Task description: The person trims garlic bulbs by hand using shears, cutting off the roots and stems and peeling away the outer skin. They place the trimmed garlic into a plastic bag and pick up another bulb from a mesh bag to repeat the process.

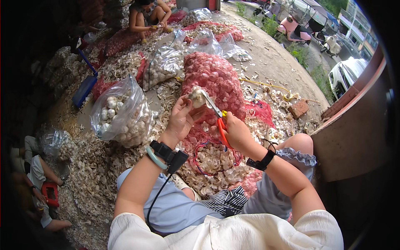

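Note:
In my left hand [181,118], closed around it from below, is a garlic bulb [197,98] held up in front of me. My right hand [237,132] grips scissors [222,129] with red and yellow handles. Their blades point up and left and reach the bulb; whether they touch it I cannot tell. Just beyond my hands stands a full red mesh sack [214,77] of garlic. Below my hands lies an opened red mesh bag [210,156] with dry peelings in its mouth. A clear plastic bag [121,110] of trimmed garlic bulbs stands left of my left hand.
Garlic peelings [89,179] cover the ground. Another clear bag [164,62] of garlic stands farther back, near a blue dustpan [85,88]. A person [146,18] sits at the back; others are at left. A brick [298,108] lies at right, beside a panel [354,133].

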Demonstrator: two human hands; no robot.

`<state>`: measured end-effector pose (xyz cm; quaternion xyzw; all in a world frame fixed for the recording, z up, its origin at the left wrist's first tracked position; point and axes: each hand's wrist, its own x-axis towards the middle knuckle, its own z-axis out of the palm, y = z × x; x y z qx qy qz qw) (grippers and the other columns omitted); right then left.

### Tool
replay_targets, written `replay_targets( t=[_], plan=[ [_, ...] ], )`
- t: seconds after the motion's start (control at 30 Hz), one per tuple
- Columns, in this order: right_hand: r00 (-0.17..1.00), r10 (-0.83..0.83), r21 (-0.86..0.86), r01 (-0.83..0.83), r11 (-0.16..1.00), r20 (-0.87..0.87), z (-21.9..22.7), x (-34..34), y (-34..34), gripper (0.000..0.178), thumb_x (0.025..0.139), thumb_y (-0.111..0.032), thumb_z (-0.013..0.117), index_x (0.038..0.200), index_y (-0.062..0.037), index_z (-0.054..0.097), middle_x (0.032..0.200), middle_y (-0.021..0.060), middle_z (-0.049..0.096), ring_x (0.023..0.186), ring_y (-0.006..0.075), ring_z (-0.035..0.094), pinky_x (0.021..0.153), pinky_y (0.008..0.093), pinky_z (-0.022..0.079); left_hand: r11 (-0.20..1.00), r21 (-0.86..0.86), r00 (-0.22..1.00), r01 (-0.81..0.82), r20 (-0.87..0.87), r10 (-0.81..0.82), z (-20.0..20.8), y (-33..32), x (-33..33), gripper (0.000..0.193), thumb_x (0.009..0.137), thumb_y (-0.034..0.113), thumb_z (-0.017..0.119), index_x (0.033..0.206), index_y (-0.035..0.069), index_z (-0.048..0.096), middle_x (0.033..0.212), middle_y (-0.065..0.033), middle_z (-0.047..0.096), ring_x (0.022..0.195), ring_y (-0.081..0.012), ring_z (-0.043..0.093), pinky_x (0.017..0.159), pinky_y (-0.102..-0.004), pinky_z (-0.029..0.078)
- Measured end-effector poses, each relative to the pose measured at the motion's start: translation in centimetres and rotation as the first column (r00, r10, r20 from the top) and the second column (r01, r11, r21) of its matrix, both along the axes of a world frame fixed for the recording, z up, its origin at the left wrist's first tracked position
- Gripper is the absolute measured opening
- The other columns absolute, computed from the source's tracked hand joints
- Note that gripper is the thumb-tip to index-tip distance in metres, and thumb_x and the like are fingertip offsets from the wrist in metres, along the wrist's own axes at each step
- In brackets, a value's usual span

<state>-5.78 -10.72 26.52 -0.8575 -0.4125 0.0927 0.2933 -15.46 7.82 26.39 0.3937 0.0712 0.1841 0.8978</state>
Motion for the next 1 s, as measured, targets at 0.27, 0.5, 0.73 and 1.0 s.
replay_targets(
  t=[0.27,0.5,0.73,1.0],
  plan=[
    [1.0,0.019,-0.12,-0.017,0.993,0.019,-0.1,0.2,-0.2,0.054,0.084,-0.049,0.058,0.093,0.0031,0.045,0.084,0.025,0.059,0.078,0.0397,0.061,0.062,0.045,0.05,0.991,0.116,0.998,-0.067,0.007,0.067,0.2,0.3,0.4,0.026,0.095,0.012,0.05,0.118,0.005,0.042,0.114,-0.0119,0.057,0.105,-0.0244,0.059,0.09,-0.0349,0.051],
    [0.916,-0.043,0.002,0.046,0.999,0.399,0.3,0.0,-0.4,0.044,0.082,-0.032,0.063,0.107,0.0011,0.046,0.099,0.0199,0.052,0.09,0.0357,0.057,0.071,0.0433,0.049,0.997,0.04,0.998,-0.066,0.021,0.065,-0.4,0.2,0.6,0.025,0.094,0.011,0.051,0.116,0.002,0.045,0.112,-0.0114,0.057,0.102,-0.021,0.059,0.092,-0.0328,0.051],
    [0.939,-0.015,-0.016,0.022,1.0,0.343,0.2,-0.1,-0.5,0.041,0.083,-0.032,0.063,0.101,0.0008,0.046,0.084,0.0185,0.057,0.075,0.0345,0.061,0.063,0.0425,0.05,0.997,-0.026,0.997,-0.076,0.001,0.076,-0.5,0.5,0.3,0.024,0.091,0.008,0.055,0.113,0.001,0.047,0.11,-0.0123,0.059,0.099,-0.0227,0.061,0.085,-0.0323,0.055],
    [0.998,0.069,-0.132,-0.067,0.989,0.01,-1.9,1.3,-0.5,0.041,0.087,-0.034,0.058,0.106,0.0001,0.045,0.084,0.0238,0.061,0.078,0.0413,0.061,0.067,0.0448,0.049,0.999,0.028,0.998,0.016,0.067,-0.018,-0.2,0.1,0.6,0.036,0.088,0.008,0.059,0.121,0.004,0.046,0.119,-0.0153,0.056,0.107,-0.0304,0.059,0.091,-0.0348,0.053]
  ],
)
